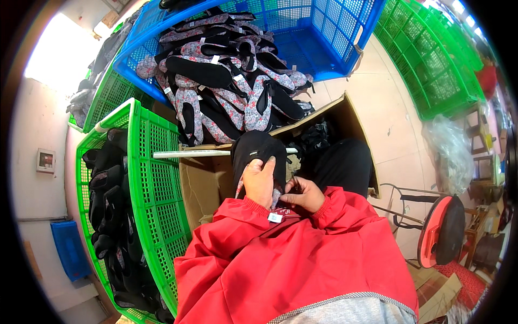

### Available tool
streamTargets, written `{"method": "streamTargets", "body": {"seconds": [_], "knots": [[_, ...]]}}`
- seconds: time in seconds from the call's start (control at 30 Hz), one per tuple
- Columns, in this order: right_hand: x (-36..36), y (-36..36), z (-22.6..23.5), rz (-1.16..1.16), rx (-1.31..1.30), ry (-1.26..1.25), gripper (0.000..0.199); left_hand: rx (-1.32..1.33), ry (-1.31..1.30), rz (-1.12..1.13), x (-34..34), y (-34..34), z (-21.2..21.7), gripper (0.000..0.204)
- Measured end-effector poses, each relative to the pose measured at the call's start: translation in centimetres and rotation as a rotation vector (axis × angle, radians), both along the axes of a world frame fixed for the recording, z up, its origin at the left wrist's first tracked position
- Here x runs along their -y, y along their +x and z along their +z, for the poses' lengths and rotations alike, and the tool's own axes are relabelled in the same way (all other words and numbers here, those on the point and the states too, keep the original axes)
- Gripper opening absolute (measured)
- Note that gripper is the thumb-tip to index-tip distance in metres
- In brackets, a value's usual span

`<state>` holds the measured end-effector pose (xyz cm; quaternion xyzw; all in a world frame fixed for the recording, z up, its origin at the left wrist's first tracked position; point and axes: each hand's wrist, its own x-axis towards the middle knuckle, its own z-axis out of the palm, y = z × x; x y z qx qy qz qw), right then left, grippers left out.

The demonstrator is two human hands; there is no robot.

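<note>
Over my lap, my left hand (259,182) is closed around a floral fabric slipper (276,195), resting against my dark-trousered knee. My right hand (303,195) pinches the edge of the same slipper, with thumb and fingertips pressed together. Most of the slipper is hidden by my hands and red sleeves. A white tag (275,217) shows just below them. In front of my knees, a heap of similar slippers (216,81), grey and red floral with black soles, spills out of a blue crate (302,46).
A cardboard box (202,189) stands around my legs, with a white rod (191,154) lying across it. To the left, a green crate (162,173) holds dark slippers (110,205). Another green crate (426,59) stands far right. A round-seated stool (442,231) is tipped at right.
</note>
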<state>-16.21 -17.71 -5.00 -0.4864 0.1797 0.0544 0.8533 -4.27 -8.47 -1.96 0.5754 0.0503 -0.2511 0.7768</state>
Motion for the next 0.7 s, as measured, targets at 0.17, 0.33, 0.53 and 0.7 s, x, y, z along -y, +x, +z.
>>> {"method": "streamTargets", "body": {"seconds": [0.17,0.33,0.53,0.7], "knots": [[-0.6,-0.2,0.3,0.128,0.038,0.044,0.008,0.032,0.121,-0.21,-3.0,-0.1,-0.4,0.006],[1.2,-0.1,0.6,-0.223,0.045,-0.122,0.011,-0.042,0.03,-0.314,-3.6,-1.1,0.2,0.022],[3.5,1.3,0.8,-0.336,0.198,-0.497,0.013,0.002,-0.028,-0.39,-3.0,-1.5,0.3,0.027],[4.2,2.9,0.6,-0.234,0.313,-0.783,0.017,-0.027,-0.014,-0.426,-3.0,-1.6,1.2,0.028]]}}
